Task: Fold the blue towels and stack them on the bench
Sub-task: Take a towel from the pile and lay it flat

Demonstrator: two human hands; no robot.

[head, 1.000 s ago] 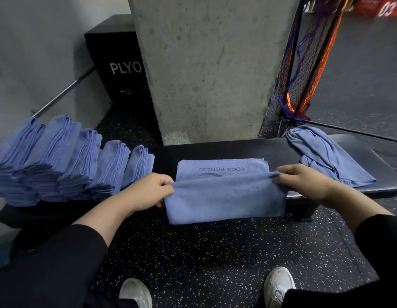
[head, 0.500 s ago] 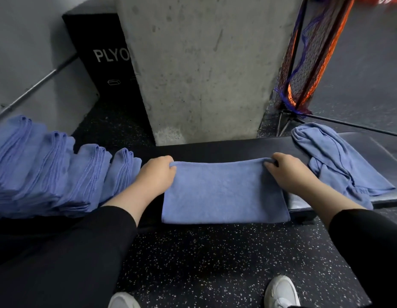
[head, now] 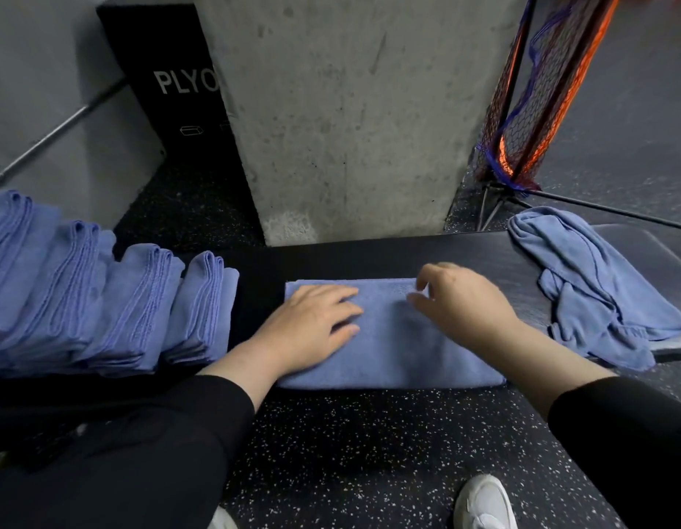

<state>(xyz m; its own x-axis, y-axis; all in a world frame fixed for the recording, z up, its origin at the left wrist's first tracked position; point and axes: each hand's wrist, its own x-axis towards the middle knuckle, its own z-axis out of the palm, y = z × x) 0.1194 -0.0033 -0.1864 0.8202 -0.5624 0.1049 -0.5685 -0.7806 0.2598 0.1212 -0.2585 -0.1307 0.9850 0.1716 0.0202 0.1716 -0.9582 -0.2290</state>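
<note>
The left hand (head: 312,330) lies flat, fingers straight, pressing the left half of the half-folded towel (head: 400,349) at centre frame. The right hand (head: 461,303) hovers over the towel's upper right with fingers loosely bent; whether its grip touches the cloth I cannot tell, and it holds nothing. The towel lies across the near edge of the dark counter (head: 369,261). To fold well, anchor the left half, take the right end by both corners and bring it over squarely so edges meet. Folded towels (head: 133,299) are stacked at left; an unfolded towel (head: 583,284) waits at right.
</note>
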